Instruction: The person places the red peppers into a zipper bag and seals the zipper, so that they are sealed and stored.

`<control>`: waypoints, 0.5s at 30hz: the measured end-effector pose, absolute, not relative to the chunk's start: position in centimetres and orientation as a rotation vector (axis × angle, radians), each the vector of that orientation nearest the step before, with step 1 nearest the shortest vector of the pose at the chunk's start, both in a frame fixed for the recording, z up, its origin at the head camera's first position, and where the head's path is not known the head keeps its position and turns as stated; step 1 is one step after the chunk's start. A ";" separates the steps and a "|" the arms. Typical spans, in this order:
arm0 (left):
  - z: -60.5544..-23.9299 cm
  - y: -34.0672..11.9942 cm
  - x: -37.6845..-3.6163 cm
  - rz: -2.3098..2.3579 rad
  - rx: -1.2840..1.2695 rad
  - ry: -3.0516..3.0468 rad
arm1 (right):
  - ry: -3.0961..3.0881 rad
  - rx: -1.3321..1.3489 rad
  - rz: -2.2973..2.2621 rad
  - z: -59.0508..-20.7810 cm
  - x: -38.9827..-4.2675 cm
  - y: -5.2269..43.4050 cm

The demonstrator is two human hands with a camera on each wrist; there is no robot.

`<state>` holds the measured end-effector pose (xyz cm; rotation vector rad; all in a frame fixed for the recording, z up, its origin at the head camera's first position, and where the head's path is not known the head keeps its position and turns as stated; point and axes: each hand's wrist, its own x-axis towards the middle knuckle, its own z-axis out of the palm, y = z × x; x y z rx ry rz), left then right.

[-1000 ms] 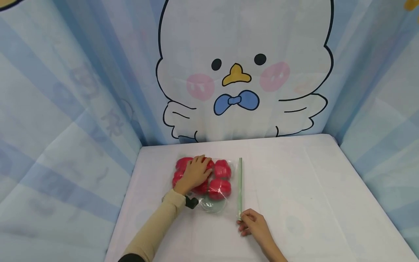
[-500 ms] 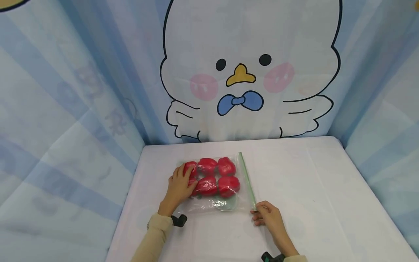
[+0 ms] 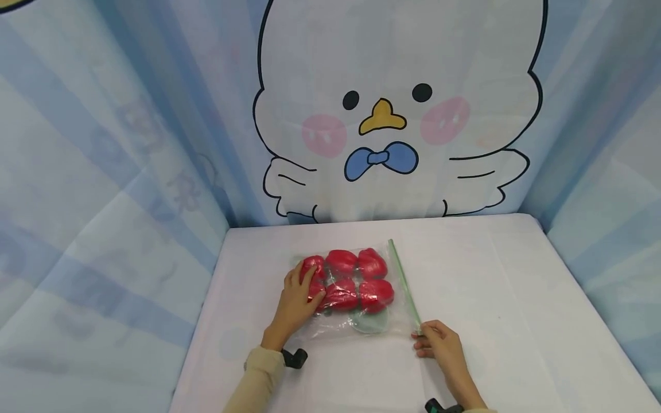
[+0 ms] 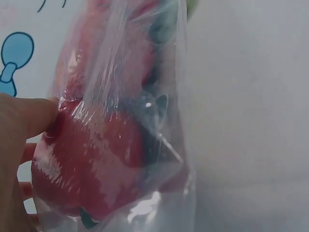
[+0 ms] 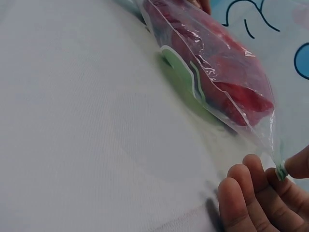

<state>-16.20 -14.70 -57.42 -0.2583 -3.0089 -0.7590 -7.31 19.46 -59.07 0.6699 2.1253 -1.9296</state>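
Several red bell peppers (image 3: 342, 295), probably toy ones, lie in two rows inside a clear zip bag (image 3: 330, 330). A green zip strip (image 3: 404, 279) runs along the bag's right edge. My left hand (image 3: 294, 301) rests on the peppers at the bag's left end, its fingers spread. In the left wrist view the thumb (image 4: 41, 113) touches a pepper (image 4: 91, 159) through the plastic. My right hand (image 3: 444, 347) pinches the near end of the zip strip between thumb and forefinger. Its other fingers (image 5: 234, 198) are bent below the strip's end (image 5: 281, 170).
The bag lies on a white-covered table (image 3: 496, 298). A blue-and-white curtain with a printed chick (image 3: 382, 189) stands behind it, with more curtain (image 3: 103, 229) at the left. Pale green printing (image 5: 181, 72) shows on the bag's lower side.
The bag has shifted right, and its zip strip has turned from upright to slanting. My left hand has slid to the bag's left end. My right hand, pinching the strip's end throughout, has moved right.
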 end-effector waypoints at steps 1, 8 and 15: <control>-57.5 -14.5 -16.2 -0.762 -0.264 -3.011 | 2.125 0.673 -1.929 -59.1 -7.1 19.6; -57.5 -12.8 -16.2 -0.798 -0.312 -3.032 | 2.145 0.700 -1.866 -59.3 -6.3 21.3; -56.9 -12.3 -16.3 -0.842 -0.359 -3.031 | 2.161 0.666 -1.803 -59.0 -6.0 22.6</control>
